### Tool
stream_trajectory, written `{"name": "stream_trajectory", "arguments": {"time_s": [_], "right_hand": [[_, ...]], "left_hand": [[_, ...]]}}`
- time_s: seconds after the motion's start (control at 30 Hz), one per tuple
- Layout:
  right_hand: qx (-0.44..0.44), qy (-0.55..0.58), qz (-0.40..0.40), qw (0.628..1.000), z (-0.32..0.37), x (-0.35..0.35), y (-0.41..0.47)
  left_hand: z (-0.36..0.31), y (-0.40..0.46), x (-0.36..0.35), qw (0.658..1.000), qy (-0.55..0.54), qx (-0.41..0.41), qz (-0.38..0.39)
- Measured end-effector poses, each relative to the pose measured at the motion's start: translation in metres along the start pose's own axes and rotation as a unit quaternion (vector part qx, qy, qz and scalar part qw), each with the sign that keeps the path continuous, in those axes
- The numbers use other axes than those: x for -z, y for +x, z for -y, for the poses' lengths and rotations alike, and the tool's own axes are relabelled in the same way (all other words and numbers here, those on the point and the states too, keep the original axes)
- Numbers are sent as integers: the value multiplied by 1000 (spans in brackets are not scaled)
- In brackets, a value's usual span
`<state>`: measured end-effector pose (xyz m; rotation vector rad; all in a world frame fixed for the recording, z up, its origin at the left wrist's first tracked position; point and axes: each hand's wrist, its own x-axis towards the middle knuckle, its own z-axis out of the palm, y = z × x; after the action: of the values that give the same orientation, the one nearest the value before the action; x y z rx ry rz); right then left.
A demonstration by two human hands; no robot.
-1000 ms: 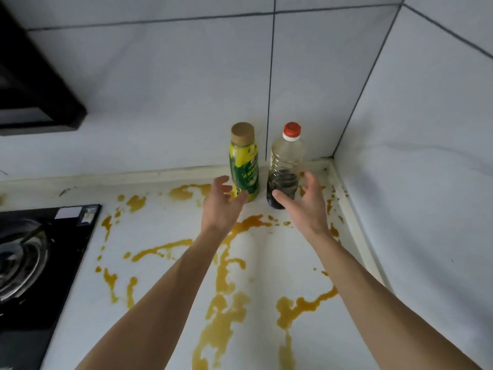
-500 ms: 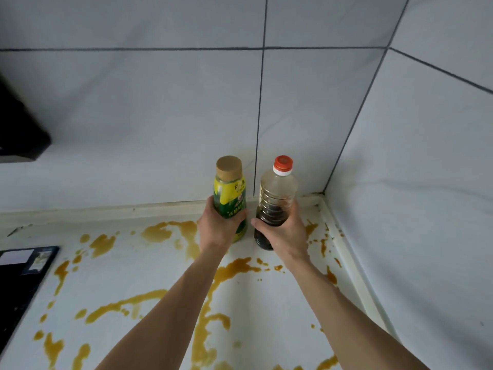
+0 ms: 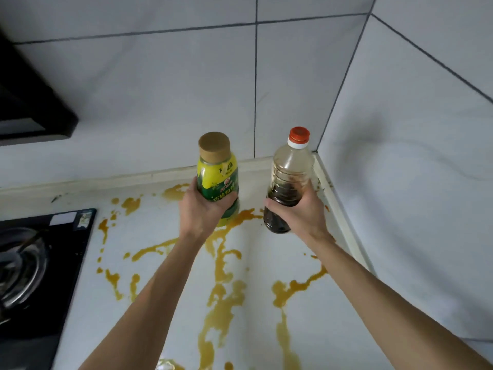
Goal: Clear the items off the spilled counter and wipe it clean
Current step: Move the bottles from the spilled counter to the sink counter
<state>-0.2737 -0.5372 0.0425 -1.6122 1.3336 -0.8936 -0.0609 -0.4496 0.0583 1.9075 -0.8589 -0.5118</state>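
Head view: both bottles now lifted off the counter [image 3: 266, 263], left hand [image 3: 202, 212] gripping the yellow-green bottle [image 3: 217, 180], right hand [image 3: 301, 212] the dark-sauce bottle [image 3: 290, 172]; clearing underway, wiping not begun.

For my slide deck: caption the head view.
Left hand grips a yellow bottle, right hand a dark-sauce bottle, above the orange-spattered counter.

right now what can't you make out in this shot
Head view only:
- Yellow-green labelled bottle with tan cap: its lower label is covered by the left hand.
- Clear plastic bottle of dark liquid with red cap: part of its lower body is hidden by the right hand.
- Black gas stove: cut off by the left edge.
- Label text: too small to read.
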Motion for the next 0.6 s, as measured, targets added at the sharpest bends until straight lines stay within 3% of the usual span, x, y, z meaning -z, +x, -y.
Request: {"name": "stream_trajectory", "arguments": {"time_s": [0.6], "right_hand": [[-84, -104, 140, 981, 8, 106, -210]], "left_hand": [[50, -246, 102, 974, 97, 175, 109]]}}
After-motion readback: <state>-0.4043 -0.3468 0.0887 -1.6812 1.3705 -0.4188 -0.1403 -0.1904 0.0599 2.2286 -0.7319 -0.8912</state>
